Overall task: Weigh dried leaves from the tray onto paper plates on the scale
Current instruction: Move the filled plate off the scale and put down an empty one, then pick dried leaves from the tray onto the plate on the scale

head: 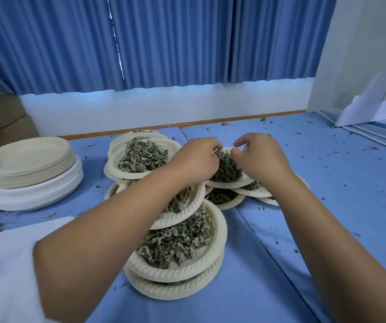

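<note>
Forearms stretch forward over the nearest plate (220, 230), which is filled and sits on another plate at the front of an overlapping pile. The thing being worked on is further out: a heap of dried leaves (228, 170) on the far plate (230, 184), itself perched on the rims of other filled plates.

The heap lies directly between the hands and about equally close to both. The left hand (199, 159) comes at it from the left with fingers curled into the leaves, apparently pinching some. The right hand (260, 157) arches over the right side with fingertips bent down at the top of the heap; whether it holds any leaf cannot be told.

Any adding or removing here likely works straight down and inward, and since the plate only rests on its neighbours, a sideways push could tip it. Neither the scale nor the tray is in view. A stack of empty plates (28, 164) stands well to the left on the blue table (327, 187).
</note>
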Available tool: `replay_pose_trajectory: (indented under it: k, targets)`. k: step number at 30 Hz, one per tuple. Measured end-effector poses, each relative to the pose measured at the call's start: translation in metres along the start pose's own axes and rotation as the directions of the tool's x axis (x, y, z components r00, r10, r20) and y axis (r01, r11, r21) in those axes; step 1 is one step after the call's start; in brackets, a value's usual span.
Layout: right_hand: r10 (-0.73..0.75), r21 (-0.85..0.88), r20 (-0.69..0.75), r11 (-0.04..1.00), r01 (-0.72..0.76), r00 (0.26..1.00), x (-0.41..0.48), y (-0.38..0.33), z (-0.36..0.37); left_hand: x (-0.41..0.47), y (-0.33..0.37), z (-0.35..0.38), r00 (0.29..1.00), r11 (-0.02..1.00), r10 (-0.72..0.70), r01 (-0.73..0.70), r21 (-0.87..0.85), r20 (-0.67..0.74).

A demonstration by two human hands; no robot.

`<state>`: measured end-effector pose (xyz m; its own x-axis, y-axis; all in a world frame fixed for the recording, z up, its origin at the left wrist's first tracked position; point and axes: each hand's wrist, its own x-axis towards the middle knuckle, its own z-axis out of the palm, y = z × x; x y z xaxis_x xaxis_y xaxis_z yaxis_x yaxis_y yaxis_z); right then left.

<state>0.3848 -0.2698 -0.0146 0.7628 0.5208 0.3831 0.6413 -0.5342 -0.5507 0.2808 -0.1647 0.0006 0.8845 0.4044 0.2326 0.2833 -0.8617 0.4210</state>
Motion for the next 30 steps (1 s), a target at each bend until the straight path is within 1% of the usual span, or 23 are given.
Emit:
replay_pose_trajectory:
  k: [2,6,10,13,19,24,26,30]
  targets:
    - [-0.060,0.005,0.003,0.998,0.060,0.998,-0.010,-0.018,0.003,-0.009,-0.002,-0.010,0.999,0.999,0.024,-0.025,-0.031,-0.048]
    - [-0.219,-0.044,0.056,0.974,0.222,0.974,-0.025,-0.063,0.007,-0.031,-0.016,-0.037,0.986,0.998,0.040,-0.048,-0.046,-0.165]
    - [-0.306,-0.063,0.116,0.947,0.315,0.945,-0.038,-0.117,0.014,-0.067,-0.045,-0.070,0.969,0.998,-0.022,0.006,-0.063,-0.247]
    - [-0.354,-0.059,0.183,0.927,0.370,0.917,-0.052,-0.158,0.028,-0.097,-0.074,-0.092,0.963,0.998,-0.065,0.063,-0.019,-0.261]
    - [-0.455,-0.039,0.336,0.868,0.495,0.825,-0.072,-0.232,0.074,-0.149,-0.142,-0.128,0.948,0.983,-0.162,0.179,0.039,-0.274]
    - [-0.490,-0.055,0.428,0.825,0.563,0.760,-0.076,-0.283,0.120,-0.176,-0.202,-0.144,0.929,0.959,-0.251,0.277,0.062,-0.272]
    - [-0.485,-0.051,0.442,0.826,0.561,0.754,-0.072,-0.295,0.139,-0.182,-0.222,-0.147,0.917,0.947,-0.279,0.313,0.079,-0.285]
    - [-0.520,-0.051,0.399,0.810,0.584,0.756,-0.059,-0.307,0.167,-0.184,-0.253,-0.152,0.892,0.934,-0.296,0.345,0.090,-0.341]
